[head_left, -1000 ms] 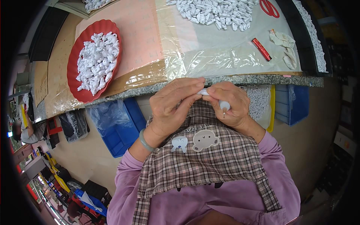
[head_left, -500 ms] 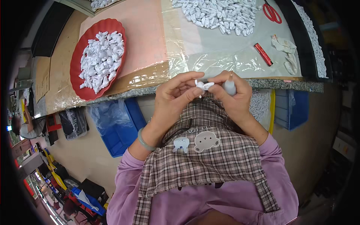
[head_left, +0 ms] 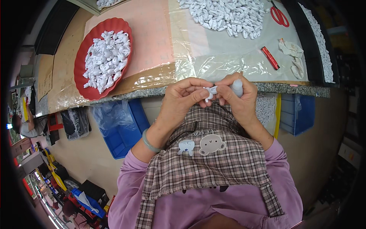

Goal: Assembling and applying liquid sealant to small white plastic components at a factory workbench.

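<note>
My left hand (head_left: 183,100) and my right hand (head_left: 238,98) meet just below the table edge, above my plaid apron. Between their fingertips sits a small white plastic part (head_left: 211,91); the left thumb and forefinger pinch its left end. My right hand also grips a pale rounded tool or piece (head_left: 237,87) that sticks up from the fist. A red round tray (head_left: 81,63) heaped with small white parts lies on the table at the left. A big loose pile of the same white parts (head_left: 228,15) lies on clear plastic sheet at the top.
Red scissors (head_left: 280,15) and a small red stick-shaped thing (head_left: 270,58) lie on the sheet at the right, beside crumpled white gloves (head_left: 291,53). Blue bins (head_left: 126,128) stand under the table on the left, another blue bin (head_left: 299,114) on the right. A person sits far left.
Both hands have risen a little toward the table edge and drawn together on the small white part. The view has tilted slightly downward.
</note>
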Demonstrator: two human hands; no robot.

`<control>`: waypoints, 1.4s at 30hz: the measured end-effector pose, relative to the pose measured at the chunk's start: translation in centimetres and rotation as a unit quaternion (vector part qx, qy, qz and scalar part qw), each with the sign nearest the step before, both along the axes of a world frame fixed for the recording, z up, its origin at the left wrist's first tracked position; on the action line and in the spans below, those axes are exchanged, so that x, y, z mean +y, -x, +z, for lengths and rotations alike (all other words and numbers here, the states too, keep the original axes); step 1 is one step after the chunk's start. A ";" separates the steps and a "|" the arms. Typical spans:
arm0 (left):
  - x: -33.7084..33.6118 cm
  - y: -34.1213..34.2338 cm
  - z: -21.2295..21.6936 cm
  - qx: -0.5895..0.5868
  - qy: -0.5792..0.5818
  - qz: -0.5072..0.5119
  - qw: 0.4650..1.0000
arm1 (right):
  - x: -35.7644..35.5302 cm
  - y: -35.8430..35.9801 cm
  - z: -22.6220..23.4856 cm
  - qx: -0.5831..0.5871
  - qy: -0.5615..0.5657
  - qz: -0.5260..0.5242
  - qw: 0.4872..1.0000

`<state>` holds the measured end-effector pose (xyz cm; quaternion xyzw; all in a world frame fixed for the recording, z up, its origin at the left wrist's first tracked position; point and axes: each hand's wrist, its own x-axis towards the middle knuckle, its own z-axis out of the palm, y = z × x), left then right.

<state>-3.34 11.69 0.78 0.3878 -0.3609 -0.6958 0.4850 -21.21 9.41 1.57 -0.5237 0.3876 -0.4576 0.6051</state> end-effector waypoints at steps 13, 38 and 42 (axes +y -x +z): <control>-0.3 -0.2 -0.4 0.058 -0.026 -0.004 0.998 | 0.4 -1.2 -0.7 0.057 0.099 -0.060 0.992; -4.8 -14.7 6.1 -0.742 0.281 0.308 0.525 | -1.1 0.9 -0.1 0.089 0.024 -0.022 0.995; -8.7 -10.6 7.0 -0.697 0.366 0.274 0.553 | -1.2 1.0 0.0 0.076 0.014 -0.025 0.997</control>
